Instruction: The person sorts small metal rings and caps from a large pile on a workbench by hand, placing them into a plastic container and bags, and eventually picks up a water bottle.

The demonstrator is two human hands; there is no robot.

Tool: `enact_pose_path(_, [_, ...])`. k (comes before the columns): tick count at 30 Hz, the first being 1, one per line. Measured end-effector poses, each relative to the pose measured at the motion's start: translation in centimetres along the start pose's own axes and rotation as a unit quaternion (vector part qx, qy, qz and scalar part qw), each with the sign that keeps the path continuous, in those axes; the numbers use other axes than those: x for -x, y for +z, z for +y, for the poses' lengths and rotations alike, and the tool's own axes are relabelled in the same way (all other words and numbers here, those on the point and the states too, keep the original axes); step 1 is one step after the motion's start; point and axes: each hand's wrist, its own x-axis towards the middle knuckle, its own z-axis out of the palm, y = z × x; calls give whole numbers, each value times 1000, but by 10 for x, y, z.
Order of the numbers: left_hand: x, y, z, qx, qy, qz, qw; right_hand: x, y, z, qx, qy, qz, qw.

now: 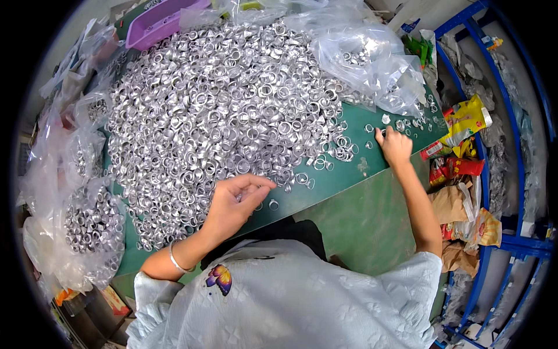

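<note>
A broad heap of silver-coloured metal rings (221, 93) covers much of the green table (343, 174). At the near edge of the heap, my left hand (232, 200) is closed in a pinch, thumb and forefinger together; anything between the tips is too small to make out. A single ring (274, 204) lies on the table beside its fingers. Over at the right, my right hand (396, 147) rests palm down with its fingers curled, touching the tabletop near a loose scatter of rings (415, 123). What those fingers hold, if anything, is hidden.
A clear plastic bag (372, 52) lies over the far right of the table. Bags of rings (96, 218) stand at the left. A purple tray (165, 23) sits at the back. Blue metal shelving (485, 198) and snack packets (468, 119) are at the right.
</note>
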Motion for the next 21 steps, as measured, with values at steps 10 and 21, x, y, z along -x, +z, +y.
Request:
enact_pose_path(10, [-2,7,-3,33,16,-20,999,-9,-82,-42,-848,308,-287,324])
enact_pose_path(21, [-26,56,10,-155,261,26,952,32,-167,-150,-799,139,-341,474])
